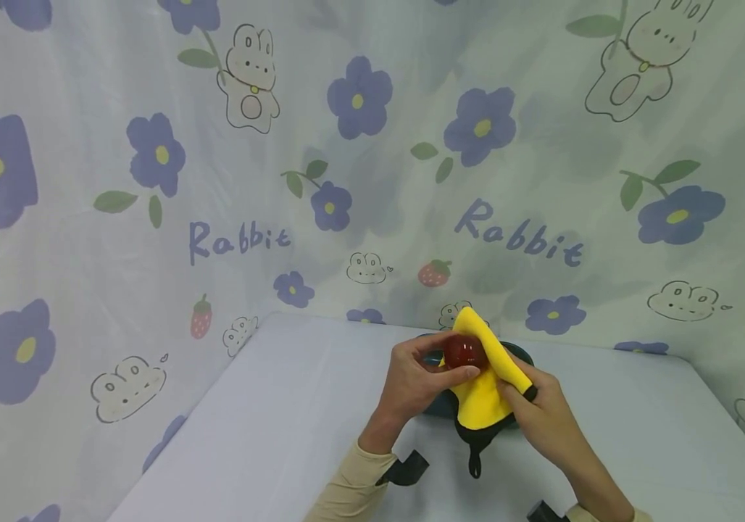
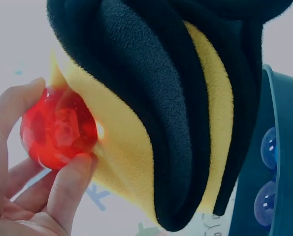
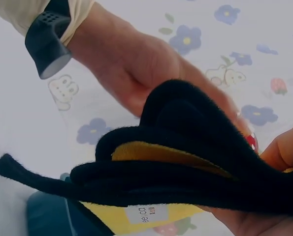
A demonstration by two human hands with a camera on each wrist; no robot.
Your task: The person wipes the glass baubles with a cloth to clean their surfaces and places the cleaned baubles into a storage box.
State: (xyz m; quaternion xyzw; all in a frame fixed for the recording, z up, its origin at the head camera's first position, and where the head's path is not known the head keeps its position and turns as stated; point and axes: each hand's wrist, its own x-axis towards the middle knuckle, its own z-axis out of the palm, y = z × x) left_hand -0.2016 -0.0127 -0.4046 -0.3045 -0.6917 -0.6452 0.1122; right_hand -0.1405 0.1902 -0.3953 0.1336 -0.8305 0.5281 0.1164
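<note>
Two hands rubbed a red ball with a cloth above the table's far edge.

The left hand (image 1: pixel 414 380) pinched the red ball (image 1: pixel 464 351) between thumb and fingertips; the right hand (image 1: pixel 542 413) gripped the yellow-and-black cloth (image 1: pixel 486 384) against it — a firm pinch and turning the ball would likely serve best. Both hovered over a dark bowl (image 2: pixel 284 162).

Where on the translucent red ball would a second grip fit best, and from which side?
The translucent red ball is pinched by the left hand with thumb and fingers on opposite sides, and the yellow-and-black fleece cloth, held in the right hand, presses against its right. Probably only the top stays bare, so come from above, fingertips across the round crown.
</note>
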